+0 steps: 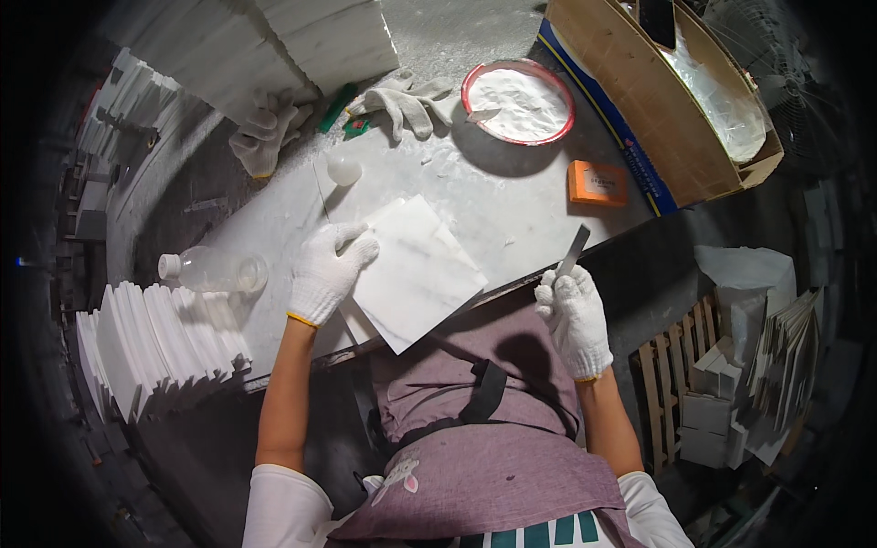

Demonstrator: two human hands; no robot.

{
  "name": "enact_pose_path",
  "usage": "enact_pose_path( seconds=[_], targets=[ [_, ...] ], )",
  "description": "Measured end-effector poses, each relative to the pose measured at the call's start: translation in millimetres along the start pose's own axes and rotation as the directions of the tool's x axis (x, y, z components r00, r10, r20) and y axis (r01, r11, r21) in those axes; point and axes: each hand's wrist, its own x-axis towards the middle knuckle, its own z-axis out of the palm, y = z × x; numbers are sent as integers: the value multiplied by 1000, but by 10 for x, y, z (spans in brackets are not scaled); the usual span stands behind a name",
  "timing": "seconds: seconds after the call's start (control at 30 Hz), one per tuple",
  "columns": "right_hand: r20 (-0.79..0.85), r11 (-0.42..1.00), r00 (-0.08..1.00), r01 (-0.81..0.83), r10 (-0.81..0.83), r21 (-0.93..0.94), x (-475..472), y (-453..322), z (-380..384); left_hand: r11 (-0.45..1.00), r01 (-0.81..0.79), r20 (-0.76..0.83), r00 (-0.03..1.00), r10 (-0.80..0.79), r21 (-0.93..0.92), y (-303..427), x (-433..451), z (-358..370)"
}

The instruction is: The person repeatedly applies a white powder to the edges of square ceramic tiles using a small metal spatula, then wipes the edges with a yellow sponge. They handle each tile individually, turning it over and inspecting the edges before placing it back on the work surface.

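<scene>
My left hand (332,270), in a white knit glove, grips the left edge of a square white marble tile (421,274) with grey veining. The tile lies turned at an angle, one corner reaching past the table's front edge toward my apron. Part of another pale tile (357,322) shows beneath it. In my right hand (575,315), also gloved, is a narrow flat grey bar (574,250), pointing up and away from me. That hand is off the table's front edge, apart from the tile. The bar's lower end is hidden by my fingers.
Beyond the tile stands a red-rimmed bowl (573,113) of white powder. An orange pad (596,183) and a cardboard box (658,89) are at right. Upright tiles (157,342) and a plastic bottle (212,268) stand left. Spare gloves (408,106) lie behind; a wooden pallet (668,383) is lower right.
</scene>
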Motion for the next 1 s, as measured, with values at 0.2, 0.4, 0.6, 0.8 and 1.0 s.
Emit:
enact_pose_path(
  seconds=[0.2,0.4,0.6,0.8,1.0],
  targets=[
    [-21,885,974,197,-227,-422,-36,17,133,622,-214,-212,816,537,753,-39,-24,69],
    [-59,923,994,67,-96,-379,47,-113,201,893,-429,-120,888,445,138,-64,-213,921],
    [-62,913,996,33,-64,-406,231,-219,180,424,-889,273,371,887,-170,633,-931,1269],
    [113,775,991,17,70,-632,511,-268,318,638,-720,46,672,739,273,270,-705,811],
    [285,563,942,140,177,-814,930,-176,606,577,-686,50,662,748,444,-36,-758,796]
  ],
)
